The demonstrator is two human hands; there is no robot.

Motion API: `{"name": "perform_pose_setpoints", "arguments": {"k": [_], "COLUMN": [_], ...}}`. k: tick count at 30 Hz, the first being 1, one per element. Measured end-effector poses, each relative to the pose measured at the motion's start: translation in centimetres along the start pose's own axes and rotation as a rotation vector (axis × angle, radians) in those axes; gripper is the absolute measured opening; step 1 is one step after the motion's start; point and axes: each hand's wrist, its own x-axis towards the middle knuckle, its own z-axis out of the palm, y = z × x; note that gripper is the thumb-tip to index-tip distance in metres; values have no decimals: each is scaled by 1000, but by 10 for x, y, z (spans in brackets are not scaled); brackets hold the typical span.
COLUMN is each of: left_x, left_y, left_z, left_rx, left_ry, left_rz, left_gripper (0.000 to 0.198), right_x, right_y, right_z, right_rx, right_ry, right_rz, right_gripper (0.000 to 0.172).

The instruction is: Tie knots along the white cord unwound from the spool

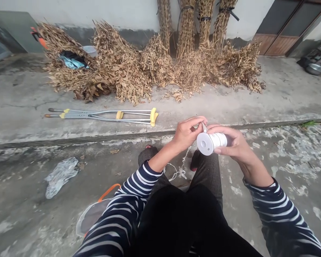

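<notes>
I see the right hand (234, 140) grip a spool (205, 144) and the left hand (188, 130) pinch white string (204, 127) beside it; string handling seems the step, next calling for steadiness.

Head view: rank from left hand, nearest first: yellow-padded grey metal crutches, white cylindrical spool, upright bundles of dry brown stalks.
1. White cylindrical spool: just right of the left hand, in the right hand.
2. Yellow-padded grey metal crutches: ahead-left, on the grey concrete ledge.
3. Upright bundles of dry brown stalks: back by the white wall.
</notes>
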Motion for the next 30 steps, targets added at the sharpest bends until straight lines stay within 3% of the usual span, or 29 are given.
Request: {"name": "perform_pose_setpoints", "arguments": {"k": [7,14,17,24,30], "left_x": [-4,-10,-15,-21,-24], "left_y": [-12,-25,-27,-23,-10], "left_z": [6,6,3,3,2], "left_rx": [-38,282,335,427,371], "left_ry": [76,142,152,157,126], "left_rz": [-168,106,153,24,-93], "left_gripper": [20,22,24,22,20], "right_x": [0,0,-1,5,10], "right_y": [7,21,25,33,46], "right_z": [2,5,9,16,9], "right_rx": [11,182,327,487,497], "right_ry": [-31,40,32,68,133], "right_rz": [21,55,98,164,155], "right_gripper": [42,47,47,64,50]}}
